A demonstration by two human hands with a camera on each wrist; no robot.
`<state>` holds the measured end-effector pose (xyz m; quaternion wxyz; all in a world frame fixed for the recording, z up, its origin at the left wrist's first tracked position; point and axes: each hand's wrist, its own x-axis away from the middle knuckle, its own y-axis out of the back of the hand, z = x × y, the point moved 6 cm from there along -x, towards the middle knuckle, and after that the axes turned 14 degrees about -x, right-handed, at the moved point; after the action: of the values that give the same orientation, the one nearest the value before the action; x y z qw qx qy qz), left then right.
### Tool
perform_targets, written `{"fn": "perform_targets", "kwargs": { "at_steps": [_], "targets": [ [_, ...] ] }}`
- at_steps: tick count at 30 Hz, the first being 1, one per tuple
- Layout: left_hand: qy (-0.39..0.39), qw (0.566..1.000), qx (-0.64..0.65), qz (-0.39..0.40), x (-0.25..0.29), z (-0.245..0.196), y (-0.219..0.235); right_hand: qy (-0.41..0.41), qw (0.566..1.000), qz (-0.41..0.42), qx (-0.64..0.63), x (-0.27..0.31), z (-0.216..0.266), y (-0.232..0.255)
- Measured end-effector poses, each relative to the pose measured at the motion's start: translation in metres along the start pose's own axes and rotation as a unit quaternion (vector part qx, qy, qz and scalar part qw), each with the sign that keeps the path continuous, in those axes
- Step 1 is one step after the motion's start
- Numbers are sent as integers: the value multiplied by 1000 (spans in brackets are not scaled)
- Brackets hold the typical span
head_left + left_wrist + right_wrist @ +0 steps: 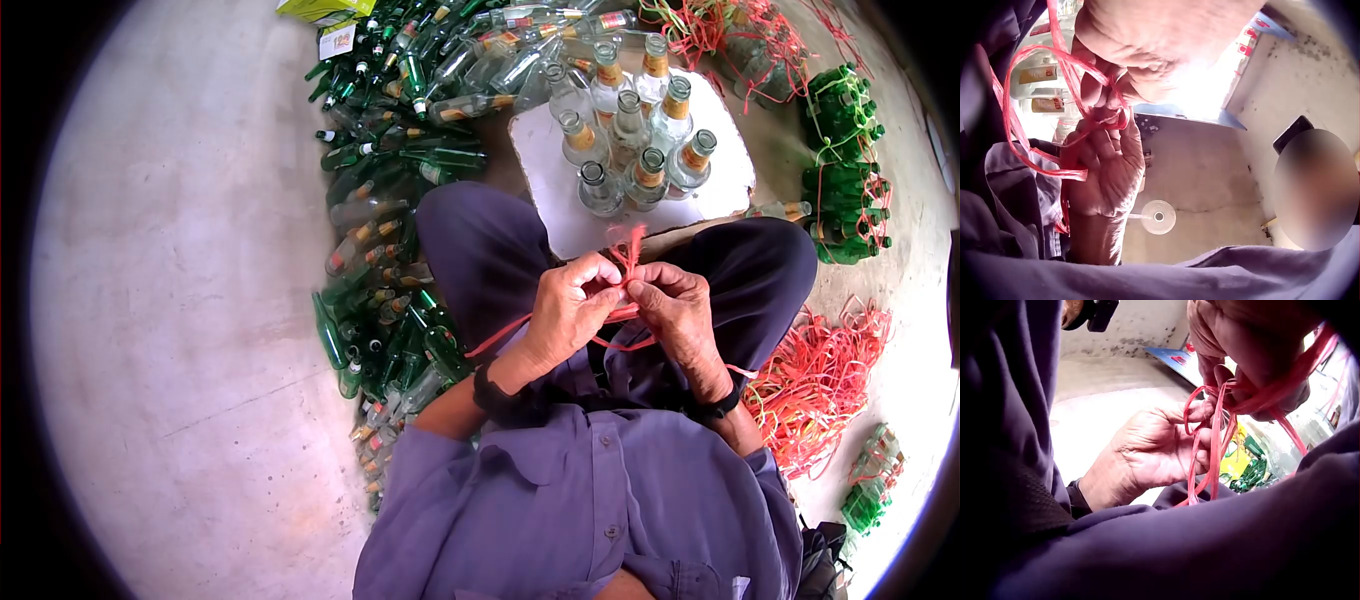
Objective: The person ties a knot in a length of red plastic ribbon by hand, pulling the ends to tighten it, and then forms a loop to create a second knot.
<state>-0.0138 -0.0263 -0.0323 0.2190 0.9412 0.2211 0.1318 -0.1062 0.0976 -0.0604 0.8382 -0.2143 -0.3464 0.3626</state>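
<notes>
Pinching red plastic twine (625, 262) between both hands over my lap, left hand (568, 305) and right hand (672, 305) fingers curled tight on the strands, kept close so the loop stays taut (looks like a knot); clear bottles (630, 140) stand grouped on white board (545, 165) ahead, their gold labels unreadable

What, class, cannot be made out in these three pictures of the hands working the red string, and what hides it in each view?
- Head view: how the red string crosses between the left hand and right hand; the fingers cover it.
- Left wrist view: the bottles, washed out by glare.
- Right wrist view: the lower string, cut off by the purple sleeve.
- Head view: bottle labels, too small.
</notes>
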Motion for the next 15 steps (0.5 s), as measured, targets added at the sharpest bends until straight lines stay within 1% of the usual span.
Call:
{"fn": "perform_targets", "kwargs": {
  "at_steps": [2, 4, 8, 10, 11, 12, 13, 14, 15],
  "targets": [
    [-10, 1000, -10, -6, 0, 1, -1, 5, 1000, 1, 2, -1, -2, 2],
    [-1, 1000, -15, 7, -1, 3, -3, -2, 1000, 0, -1, -2, -3, 4],
    [4, 1000, -13, 11, -1, 1, -3, -6, 1000, -13, -21, -2, -4, 7],
    [2, 999, 37, 10, -1, 0, -4, 1, 1000, -15, -25, -3, -6, 10],
    [2, 999, 37, 10, 0, -1, -4, 7, 999, -16, -28, -3, -6, 12],
    [-19, 999, 48, 17, 0, -5, -3, 7, 999, -16, -28, -4, -7, 10],
    [-41, 997, 58, 23, 1, -9, -2, 24, 998, -13, -59, -4, -6, 8],
    [-41, 997, 58, 23, 1, -8, -1, 41, 995, -9, -91, -4, -4, 6],
    [-15, 995, 85, 50, 1, -3, -3, 41, 995, -9, -91, -4, -4, 6]
  ]
}}
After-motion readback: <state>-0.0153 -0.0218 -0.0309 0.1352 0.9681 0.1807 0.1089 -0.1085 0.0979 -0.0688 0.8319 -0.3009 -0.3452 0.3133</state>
